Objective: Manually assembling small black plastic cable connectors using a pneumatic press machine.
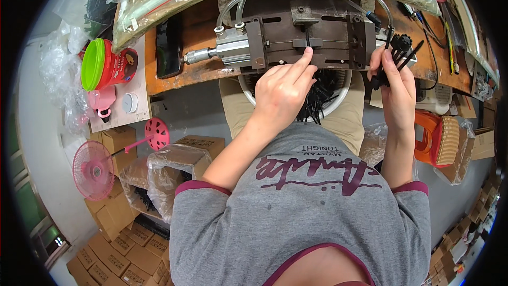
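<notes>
My left hand point(283, 92) is at the middle of a dark brown metal fixture point(275, 8). Its index finger is stretched out, the tip touching the lower end of a thin black plastic piece point(307, 34) set upright in the fixture's centre. The other fingers are loosely extended, and the thumb is hidden. At the fixture's right end, my right hand point(397, 77) is closed around a bundle of black plastic sticks point(401, 45) with knobby heads, several poking out above the fingers. Below the fixture, a white basket point(338, 107) between my knees holds many similar black pieces.
Silver air cylinders point(233, 47) with clear tubes flank the fixture. A phone point(169, 47) lies left on the wooden bench point(198, 71). Beyond it stand a red and green bucket point(108, 63) and a pink fan point(94, 170). An orange stool point(436, 137) is at right; cartons point(114, 257) fill the lower left.
</notes>
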Demonstrator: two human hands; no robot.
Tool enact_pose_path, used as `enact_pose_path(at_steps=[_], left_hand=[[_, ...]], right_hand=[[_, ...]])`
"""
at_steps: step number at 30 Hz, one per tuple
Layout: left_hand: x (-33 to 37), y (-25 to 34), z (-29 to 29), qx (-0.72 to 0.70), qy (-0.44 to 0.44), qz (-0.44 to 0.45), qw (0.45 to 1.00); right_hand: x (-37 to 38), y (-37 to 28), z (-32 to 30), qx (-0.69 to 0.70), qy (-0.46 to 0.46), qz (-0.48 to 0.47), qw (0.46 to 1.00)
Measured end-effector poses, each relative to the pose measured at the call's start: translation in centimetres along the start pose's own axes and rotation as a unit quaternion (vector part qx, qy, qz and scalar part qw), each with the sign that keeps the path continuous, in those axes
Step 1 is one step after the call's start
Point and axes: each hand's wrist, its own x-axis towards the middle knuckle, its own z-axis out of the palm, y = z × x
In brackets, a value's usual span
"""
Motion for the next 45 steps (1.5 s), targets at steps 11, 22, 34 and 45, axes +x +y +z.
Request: enact_pose_path(at_steps=[11, 22, 34, 45], left_hand=[[1.5, 0.5, -1.6, -0.114, -0.021, -0.011, 0.993], [0.6, 1.1, -2.0, -0.061, 0.018, -0.018, 0.998], [0.9, 0.1, -0.4, 0.029, -0.043, -0.007, 0.999], [1.5, 2.2, -2.1, -0.272, -0.03, 0.041, 0.961]], right_hand=[[-0.8, 0.6, 2.5, 0.105, 0.001, 0.171, 0.98], [-0.1, 1.4, 2.5, 0.086, -0.036, 0.123, 0.988], [-1.1, 0.7, 2.4, 0.019, -0.01, 0.132, 0.991], [-1.2, 1.5, 4.6, 0.078, -0.036, 0.162, 0.983]])
